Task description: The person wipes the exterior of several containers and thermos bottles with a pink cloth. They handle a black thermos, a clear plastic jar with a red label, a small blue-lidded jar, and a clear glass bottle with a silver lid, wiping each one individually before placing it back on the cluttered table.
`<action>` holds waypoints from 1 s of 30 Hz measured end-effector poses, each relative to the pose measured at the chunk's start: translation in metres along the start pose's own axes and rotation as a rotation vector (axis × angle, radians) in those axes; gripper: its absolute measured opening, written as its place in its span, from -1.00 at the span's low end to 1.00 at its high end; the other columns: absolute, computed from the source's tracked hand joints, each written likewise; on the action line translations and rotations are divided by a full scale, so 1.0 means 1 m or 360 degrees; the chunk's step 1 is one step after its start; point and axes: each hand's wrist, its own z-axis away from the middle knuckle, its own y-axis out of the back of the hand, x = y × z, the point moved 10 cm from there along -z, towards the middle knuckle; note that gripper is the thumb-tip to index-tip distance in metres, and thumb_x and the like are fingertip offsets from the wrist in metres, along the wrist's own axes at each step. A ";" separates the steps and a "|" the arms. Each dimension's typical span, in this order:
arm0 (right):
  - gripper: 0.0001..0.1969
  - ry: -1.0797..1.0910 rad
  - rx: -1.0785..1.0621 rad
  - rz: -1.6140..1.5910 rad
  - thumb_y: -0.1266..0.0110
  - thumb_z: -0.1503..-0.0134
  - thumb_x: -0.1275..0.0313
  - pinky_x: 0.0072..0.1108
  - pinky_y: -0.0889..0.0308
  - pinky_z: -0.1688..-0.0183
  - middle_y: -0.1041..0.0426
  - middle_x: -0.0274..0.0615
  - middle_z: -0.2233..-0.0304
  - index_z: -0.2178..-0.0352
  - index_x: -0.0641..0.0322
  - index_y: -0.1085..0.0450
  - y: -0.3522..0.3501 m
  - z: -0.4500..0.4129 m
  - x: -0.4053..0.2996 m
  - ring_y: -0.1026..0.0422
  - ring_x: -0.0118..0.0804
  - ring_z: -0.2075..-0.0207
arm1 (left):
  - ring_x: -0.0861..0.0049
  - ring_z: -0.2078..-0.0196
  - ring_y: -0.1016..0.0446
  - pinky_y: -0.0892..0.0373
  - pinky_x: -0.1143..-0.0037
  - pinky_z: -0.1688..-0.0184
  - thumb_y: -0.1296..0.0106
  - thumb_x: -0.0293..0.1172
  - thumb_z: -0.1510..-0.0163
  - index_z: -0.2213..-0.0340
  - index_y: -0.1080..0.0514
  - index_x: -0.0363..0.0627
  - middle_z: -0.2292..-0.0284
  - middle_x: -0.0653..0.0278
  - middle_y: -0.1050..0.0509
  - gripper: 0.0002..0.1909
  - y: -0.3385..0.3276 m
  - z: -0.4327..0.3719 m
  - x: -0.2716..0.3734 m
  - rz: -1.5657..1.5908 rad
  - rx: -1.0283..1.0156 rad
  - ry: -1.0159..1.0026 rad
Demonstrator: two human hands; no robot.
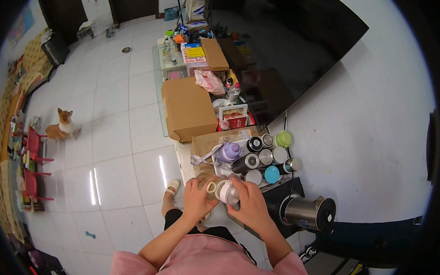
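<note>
Between my hands is a clear plastic drinking bottle (206, 179) with a white lid (226, 193), held tilted. My left hand (197, 201) grips it on its left side, next to a cream ring-shaped part (211, 188). Around the lid end curl the thumb and fingers of my right hand (253, 205). Whether the lid is fastened or loose cannot be made out. Just beyond my hands a white tray (221, 171) carries several bottles, among them a purple bottle (229, 152) with a strap, a dark vacuum flask (245, 163) and a blue-lidded one (271, 174).
A steel electric kettle (304, 213) stands right of my right hand on a black surface (268, 212). Behind the tray sit a cardboard box (188, 109) and a picture frame (233, 112). A large television (281, 48) rises along the wall. On the tiled floor a dog (63, 126) sits near pink chairs (33, 145).
</note>
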 end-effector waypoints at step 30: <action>-0.14 -0.0491 -0.0483 0.0068 -0.36 0.16 0.08 -0.30 -0.37 0.05 -0.30 0.10 -0.06 -0.13 0.28 -0.20 0.004 -0.003 0.018 -0.35 -0.04 -0.05 | 0.06 0.12 -0.25 -0.27 0.27 0.04 -0.38 -0.24 0.33 -0.04 -0.38 0.09 0.24 0.09 -0.30 -0.20 -0.024 0.007 0.012 0.0437 -0.0392 0.0040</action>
